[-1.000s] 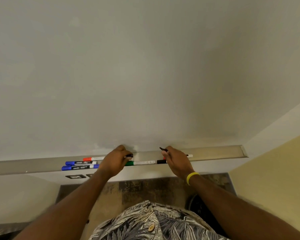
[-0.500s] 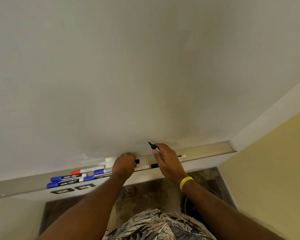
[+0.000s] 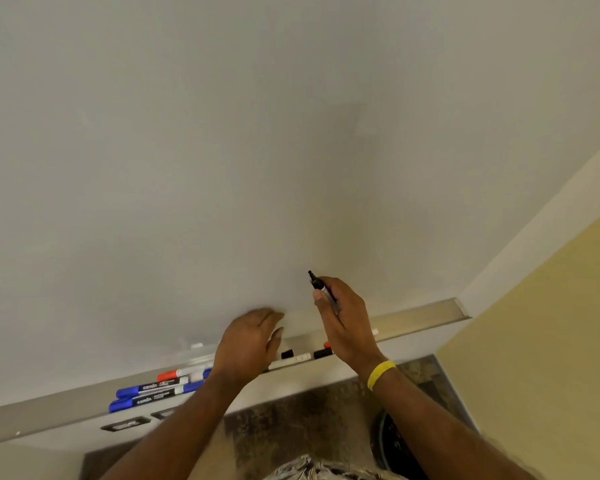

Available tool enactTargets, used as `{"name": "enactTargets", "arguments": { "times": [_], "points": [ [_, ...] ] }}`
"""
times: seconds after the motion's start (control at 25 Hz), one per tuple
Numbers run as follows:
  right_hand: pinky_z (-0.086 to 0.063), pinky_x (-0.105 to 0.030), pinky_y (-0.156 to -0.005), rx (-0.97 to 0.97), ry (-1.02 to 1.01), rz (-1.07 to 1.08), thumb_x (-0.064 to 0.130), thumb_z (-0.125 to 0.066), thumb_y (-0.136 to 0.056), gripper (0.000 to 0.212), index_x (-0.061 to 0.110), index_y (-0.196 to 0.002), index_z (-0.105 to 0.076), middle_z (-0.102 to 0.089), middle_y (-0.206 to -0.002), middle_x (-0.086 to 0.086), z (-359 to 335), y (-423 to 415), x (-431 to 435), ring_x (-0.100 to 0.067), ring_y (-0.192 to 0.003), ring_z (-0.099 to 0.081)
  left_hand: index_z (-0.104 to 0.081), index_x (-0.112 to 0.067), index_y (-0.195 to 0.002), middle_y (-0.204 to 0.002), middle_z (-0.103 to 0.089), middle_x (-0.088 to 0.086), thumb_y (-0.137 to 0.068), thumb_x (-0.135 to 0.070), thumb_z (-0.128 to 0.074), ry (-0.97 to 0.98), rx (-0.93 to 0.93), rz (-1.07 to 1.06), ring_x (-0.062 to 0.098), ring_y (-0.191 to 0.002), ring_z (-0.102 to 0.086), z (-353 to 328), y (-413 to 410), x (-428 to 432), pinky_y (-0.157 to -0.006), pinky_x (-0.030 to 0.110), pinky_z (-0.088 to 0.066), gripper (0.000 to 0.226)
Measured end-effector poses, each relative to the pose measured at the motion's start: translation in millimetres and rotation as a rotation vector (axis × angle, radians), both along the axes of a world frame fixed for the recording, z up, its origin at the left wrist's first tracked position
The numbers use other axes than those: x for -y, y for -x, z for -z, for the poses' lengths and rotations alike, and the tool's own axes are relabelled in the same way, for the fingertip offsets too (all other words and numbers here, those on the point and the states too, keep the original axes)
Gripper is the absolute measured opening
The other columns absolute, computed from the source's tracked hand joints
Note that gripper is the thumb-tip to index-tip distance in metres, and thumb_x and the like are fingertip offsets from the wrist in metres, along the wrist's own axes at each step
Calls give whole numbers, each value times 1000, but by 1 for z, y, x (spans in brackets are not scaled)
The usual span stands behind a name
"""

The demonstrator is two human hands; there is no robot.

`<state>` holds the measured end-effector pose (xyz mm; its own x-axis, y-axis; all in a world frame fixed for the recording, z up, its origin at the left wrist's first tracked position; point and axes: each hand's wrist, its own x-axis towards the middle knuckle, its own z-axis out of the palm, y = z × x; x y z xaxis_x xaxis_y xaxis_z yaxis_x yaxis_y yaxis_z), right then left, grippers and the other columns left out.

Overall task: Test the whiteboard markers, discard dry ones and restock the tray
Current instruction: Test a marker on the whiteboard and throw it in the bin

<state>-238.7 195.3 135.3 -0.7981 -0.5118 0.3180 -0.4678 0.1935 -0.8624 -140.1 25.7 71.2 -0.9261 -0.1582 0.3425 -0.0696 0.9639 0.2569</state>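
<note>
My right hand [image 3: 345, 322] grips an uncapped black marker [image 3: 321, 287], its tip pointing up at the blank whiteboard [image 3: 291, 150] just above the tray. My left hand [image 3: 248, 342] hovers over the metal tray [image 3: 423, 315] with loosely curved fingers and nothing visible in it. A black cap [image 3: 287, 354] and a white-bodied marker [image 3: 290, 360] lie in the tray between my hands. To the left lie two blue markers [image 3: 153, 388] [image 3: 141, 401] and a red-capped marker [image 3: 168, 375]. My hands hide part of the tray.
A yellow wall [image 3: 551, 341] closes in on the right, just past the tray's end. Two dark wall sockets [image 3: 125, 426] sit under the tray. A dark round object [image 3: 388, 441] stands on the patterned floor by my right forearm.
My right hand has lifted the uncapped black marker from the tray up toward the board. My left hand has risen off the tray. The view has tilted upward.
</note>
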Motion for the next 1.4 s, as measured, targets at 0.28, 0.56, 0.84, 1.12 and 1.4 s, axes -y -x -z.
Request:
{"name": "enactTargets", "arguments": {
  "times": [0.28, 0.56, 0.84, 1.12, 1.4],
  "points": [
    [-49, -39, -57, -115, 266, -1, 51, -44, -98, 31, 32, -118, -60, -56, -73, 11, -86, -11, 48, -13, -62, -53, -70, -10, -115, -136, -58, 11, -85, -23, -68, 284, -620, 35, 28, -128, -52, -156, -19, 44, -105, 41, -36, 33],
    [-41, -27, -54, -278, 564, -68, 30, -44, -100, 28, 19, -123, -56, -64, -86, 13, -187, -11, 91, -12, -51, -48, -58, -14, -135, -152, -39, 13, -89, -36, -61, 538, -855, -152, 31, -143, -34, -310, 3, 82, -118, 48, -21, 51],
    [-59, -33, -75, -498, 746, -183, 7, -43, -92, 34, 19, -119, -61, -73, -106, 4, -265, -9, 106, -20, -85, -71, -46, -19, -144, -156, -34, 10, -92, -42, -53, 629, -895, -261, 29, -147, -27, -328, 13, 84, -120, 49, -19, 58],
    [-56, -27, -70, -660, 814, -15, 42, -55, -96, 14, 30, -100, -62, -65, -84, 15, -306, -4, 123, -13, -75, -67, -44, -20, -145, -156, -35, 9, -88, -43, -54, 646, -899, -267, 28, -146, -28, -325, 15, 87, -120, 48, -19, 62],
    [-53, -20, -73, -781, 704, -4, 32, -53, -97, 12, 26, -98, -63, -62, -84, 17, -323, 5, 126, -6, -78, -64, -44, -23, -144, -156, -36, 6, -87, -46, -53, 646, -927, -274, 27, -146, -30, -323, 18, 88, -118, 49, -23, 63]
  ]
}}
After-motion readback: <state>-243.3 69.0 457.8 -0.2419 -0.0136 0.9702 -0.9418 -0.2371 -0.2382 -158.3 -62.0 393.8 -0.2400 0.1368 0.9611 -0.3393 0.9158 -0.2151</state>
